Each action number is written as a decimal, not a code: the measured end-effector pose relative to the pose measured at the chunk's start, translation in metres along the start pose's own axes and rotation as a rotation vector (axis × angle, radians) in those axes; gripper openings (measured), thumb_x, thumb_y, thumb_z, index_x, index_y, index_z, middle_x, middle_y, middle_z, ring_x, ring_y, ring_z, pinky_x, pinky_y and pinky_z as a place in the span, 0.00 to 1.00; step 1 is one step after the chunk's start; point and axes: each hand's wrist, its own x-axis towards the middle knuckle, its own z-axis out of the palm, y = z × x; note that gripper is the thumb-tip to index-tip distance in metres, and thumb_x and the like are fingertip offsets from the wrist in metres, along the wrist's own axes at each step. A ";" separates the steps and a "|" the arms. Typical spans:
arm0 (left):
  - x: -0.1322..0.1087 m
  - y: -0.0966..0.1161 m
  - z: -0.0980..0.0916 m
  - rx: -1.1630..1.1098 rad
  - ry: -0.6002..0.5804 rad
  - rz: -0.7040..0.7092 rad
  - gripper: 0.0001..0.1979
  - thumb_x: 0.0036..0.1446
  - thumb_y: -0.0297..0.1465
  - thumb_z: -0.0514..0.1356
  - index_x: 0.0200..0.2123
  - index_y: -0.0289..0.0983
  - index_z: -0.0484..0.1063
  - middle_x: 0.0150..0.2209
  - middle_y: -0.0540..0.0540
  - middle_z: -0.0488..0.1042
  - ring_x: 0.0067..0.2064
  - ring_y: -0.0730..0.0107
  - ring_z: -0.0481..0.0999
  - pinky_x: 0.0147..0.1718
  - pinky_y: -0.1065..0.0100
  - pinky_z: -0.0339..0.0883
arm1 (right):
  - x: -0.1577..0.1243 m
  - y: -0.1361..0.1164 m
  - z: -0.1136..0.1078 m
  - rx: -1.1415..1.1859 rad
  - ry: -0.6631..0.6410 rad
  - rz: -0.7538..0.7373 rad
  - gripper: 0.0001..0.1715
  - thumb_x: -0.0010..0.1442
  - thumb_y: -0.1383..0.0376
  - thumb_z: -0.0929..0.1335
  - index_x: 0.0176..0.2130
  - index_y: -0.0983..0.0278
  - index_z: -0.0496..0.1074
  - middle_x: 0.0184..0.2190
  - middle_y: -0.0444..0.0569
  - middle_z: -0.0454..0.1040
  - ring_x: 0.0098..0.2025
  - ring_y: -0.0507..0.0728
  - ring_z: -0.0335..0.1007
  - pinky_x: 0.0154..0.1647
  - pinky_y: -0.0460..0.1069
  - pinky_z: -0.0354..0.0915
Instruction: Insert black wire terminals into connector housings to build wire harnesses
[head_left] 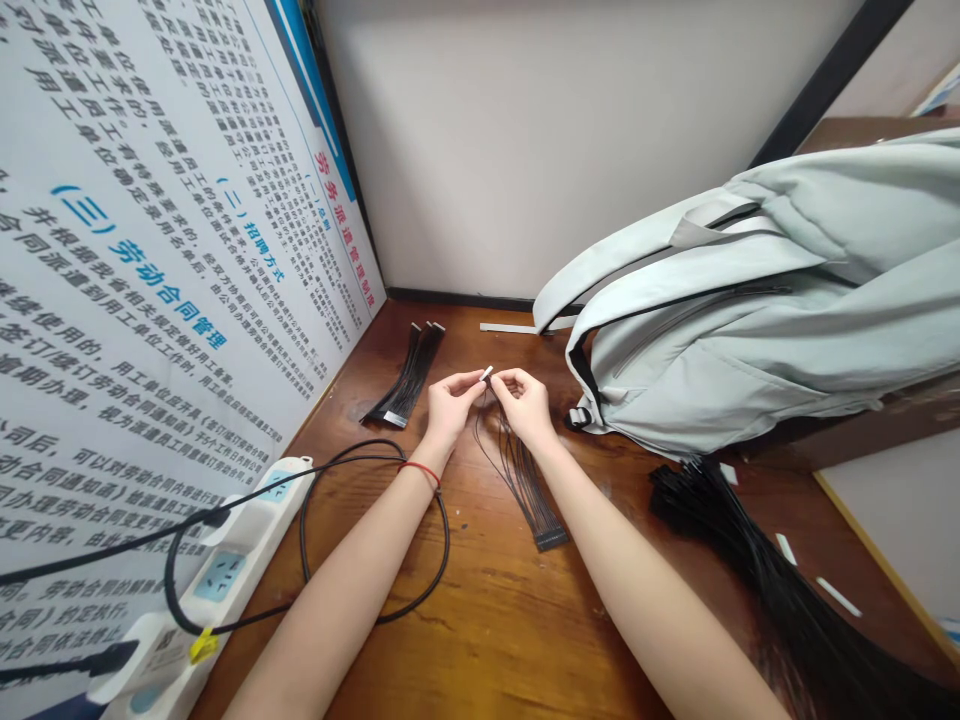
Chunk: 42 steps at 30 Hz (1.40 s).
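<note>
Between the fingertips of our left hand [450, 408] we pinch a small white strip [486, 373], while our right hand [525, 405] grips the upper end of a cable [531, 490], its thin dark wires fanning below both hands to a blocky black connector [552, 540] on the glossy wooden surface [480, 630]. Beyond our left hand's outer side lies a flat wire bundle [411, 375]; right of our right hand slumps a soft, pale fabric backpack [720, 350], contents hidden.
</note>
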 end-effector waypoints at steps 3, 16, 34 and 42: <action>-0.001 0.000 0.001 0.005 0.003 0.005 0.13 0.36 0.29 0.68 0.31 0.32 0.77 0.36 0.40 0.79 0.38 0.62 0.78 0.43 0.59 0.69 | 0.000 0.000 0.000 0.001 -0.007 -0.011 0.13 0.51 0.56 0.67 0.29 0.64 0.70 0.27 0.50 0.75 0.30 0.56 0.71 0.35 0.50 0.67; -0.003 0.002 0.001 0.052 -0.032 0.024 0.11 0.38 0.28 0.67 0.30 0.34 0.78 0.34 0.42 0.80 0.38 0.63 0.78 0.44 0.58 0.69 | -0.002 -0.003 -0.001 -0.092 0.011 -0.032 0.11 0.52 0.58 0.66 0.27 0.63 0.70 0.25 0.47 0.74 0.27 0.54 0.69 0.31 0.48 0.65; 0.002 0.002 -0.002 -0.161 0.066 -0.070 0.13 0.43 0.30 0.64 0.35 0.34 0.72 0.37 0.42 0.77 0.38 0.67 0.77 0.41 0.64 0.69 | -0.002 -0.034 -0.029 -0.288 0.040 -0.114 0.12 0.54 0.66 0.61 0.34 0.63 0.73 0.30 0.47 0.77 0.32 0.55 0.72 0.36 0.49 0.66; 0.002 0.005 -0.004 -0.164 0.017 -0.107 0.12 0.48 0.31 0.61 0.37 0.35 0.66 0.34 0.43 0.77 0.33 0.71 0.78 0.36 0.67 0.69 | -0.045 -0.050 -0.073 -0.479 -0.229 0.128 0.05 0.46 0.69 0.67 0.25 0.62 0.73 0.21 0.44 0.75 0.22 0.52 0.67 0.26 0.47 0.62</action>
